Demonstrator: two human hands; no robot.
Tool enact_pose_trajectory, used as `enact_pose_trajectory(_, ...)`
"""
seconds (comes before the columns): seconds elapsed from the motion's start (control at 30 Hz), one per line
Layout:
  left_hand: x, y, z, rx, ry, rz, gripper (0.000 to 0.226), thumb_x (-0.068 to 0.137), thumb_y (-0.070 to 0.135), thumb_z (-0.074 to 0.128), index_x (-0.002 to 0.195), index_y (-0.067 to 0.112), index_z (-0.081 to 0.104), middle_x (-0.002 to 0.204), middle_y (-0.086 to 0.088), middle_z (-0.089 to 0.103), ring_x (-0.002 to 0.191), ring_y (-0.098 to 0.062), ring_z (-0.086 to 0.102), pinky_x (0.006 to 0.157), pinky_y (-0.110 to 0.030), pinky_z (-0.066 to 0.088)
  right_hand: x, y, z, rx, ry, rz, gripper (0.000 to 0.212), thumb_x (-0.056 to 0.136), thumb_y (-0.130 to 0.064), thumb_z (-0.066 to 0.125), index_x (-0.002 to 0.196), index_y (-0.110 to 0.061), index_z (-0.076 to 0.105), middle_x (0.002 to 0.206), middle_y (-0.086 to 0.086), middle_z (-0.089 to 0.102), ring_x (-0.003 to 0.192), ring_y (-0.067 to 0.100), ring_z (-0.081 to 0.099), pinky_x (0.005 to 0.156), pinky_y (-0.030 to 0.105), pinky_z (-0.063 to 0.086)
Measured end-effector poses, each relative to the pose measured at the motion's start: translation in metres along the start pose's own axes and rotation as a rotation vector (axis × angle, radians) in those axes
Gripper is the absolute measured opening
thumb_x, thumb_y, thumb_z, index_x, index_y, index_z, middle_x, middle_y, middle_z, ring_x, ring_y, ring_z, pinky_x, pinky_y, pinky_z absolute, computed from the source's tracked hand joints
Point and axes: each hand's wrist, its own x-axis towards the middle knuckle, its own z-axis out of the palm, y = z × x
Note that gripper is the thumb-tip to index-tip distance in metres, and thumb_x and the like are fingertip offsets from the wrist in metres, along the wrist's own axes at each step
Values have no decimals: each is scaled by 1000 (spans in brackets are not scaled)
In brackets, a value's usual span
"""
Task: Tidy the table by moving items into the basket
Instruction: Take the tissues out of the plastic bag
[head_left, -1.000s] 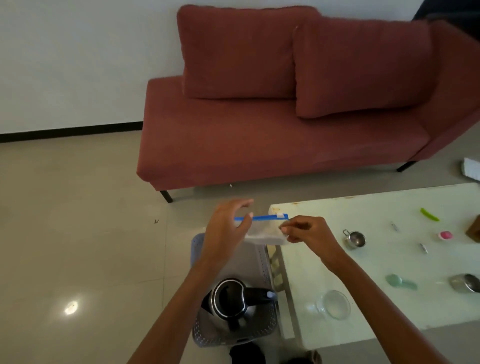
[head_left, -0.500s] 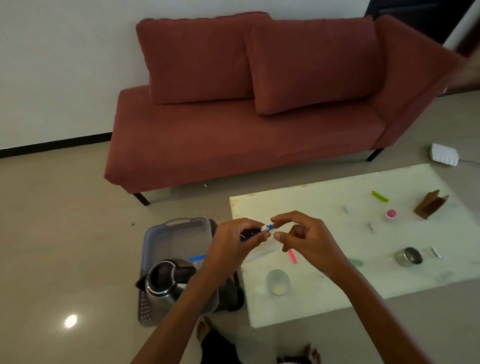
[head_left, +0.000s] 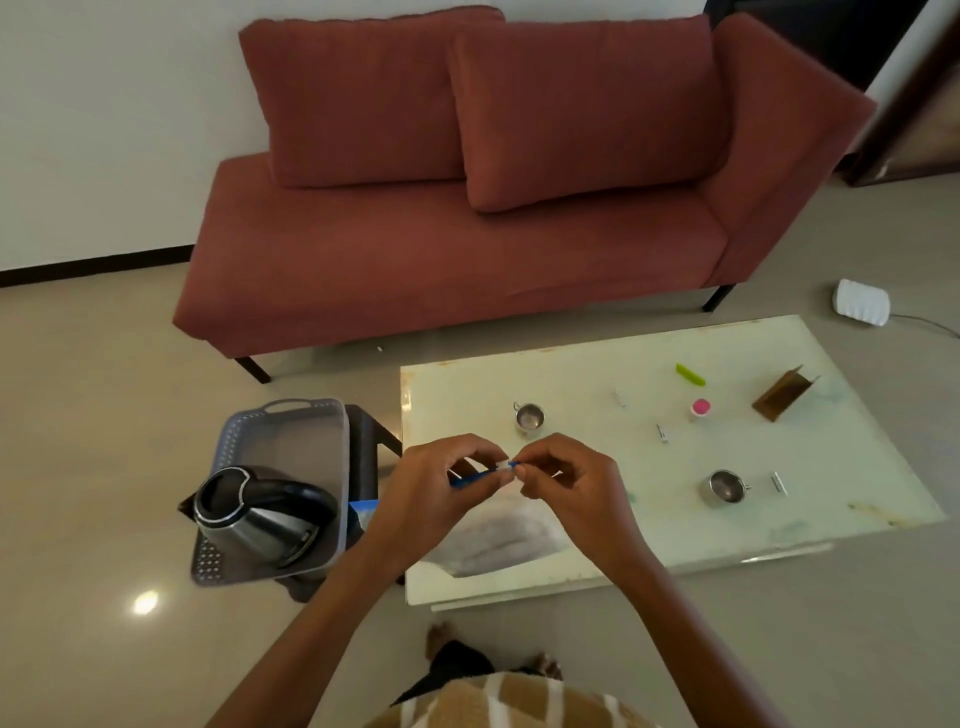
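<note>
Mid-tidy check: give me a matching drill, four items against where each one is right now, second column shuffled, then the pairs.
Items:
1. kettle
2. zip bag
3. green stick
4. white device

Places:
A. on the floor
B. pinched between left hand and right hand
C. in the grey basket
D. on the table

Pairs: 1-C; 2-B; 3-D; 4-A
</note>
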Motion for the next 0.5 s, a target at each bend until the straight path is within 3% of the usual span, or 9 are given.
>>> enact_pose_trajectory(0.17, -1, 4, 1, 44, -5, -3, 22, 85, 26, 63, 100, 10, 67, 99, -2, 68, 80, -13, 63, 72, -3, 45, -3, -2, -1, -65, 15, -61, 17, 87, -7, 60, 80, -22, 60, 76, -8, 62, 61, 8, 62, 60, 15, 52)
enact_pose_trajectory(0.3, 0, -9, -17, 158, 21, 48, 24, 88, 37, 57, 99, 17, 65, 91, 13, 61, 76, 0, 58, 71, -4, 45, 4, -6, -1, -106, 110, -107, 25, 91, -5, 51, 80, -26, 52, 69, 1, 61, 55, 14, 60, 58, 22, 54)
enact_pose_trajectory(0.37, -1, -26, -36, 206, 71, 65, 35, 88, 51, 49, 97, 21, 64, 87, 21, 56, 76, 7, 55, 70, -8, 45, 14, -5, -15, -32, 222, -95, 24, 93, -5, 49, 80, -25, 52, 62, -5, 59, 51, 16, 59, 56, 30, 54)
enact_pose_trajectory(0.43, -3, -45, -55, 221, 126, 55, 56, 82, 67, 37, 95, 21, 65, 85, 20, 57, 75, 8, 55, 70, -10, 45, 24, -3, -27, -7, 279, -80, 20, 93, -9, 49, 81, -25, 52, 63, -4, 60, 51, 16, 61, 56, 33, 56)
enact_pose_trajectory(0.5, -4, -60, -66, 205, 162, 37, 56, 80, 65, 37, 95, 19, 65, 86, 15, 61, 75, 3, 58, 69, -11, 46, 29, -2, -30, -68, 229, -61, 19, 94, -7, 49, 82, -22, 53, 60, 1, 61, 53, 13, 62, 56, 28, 57)
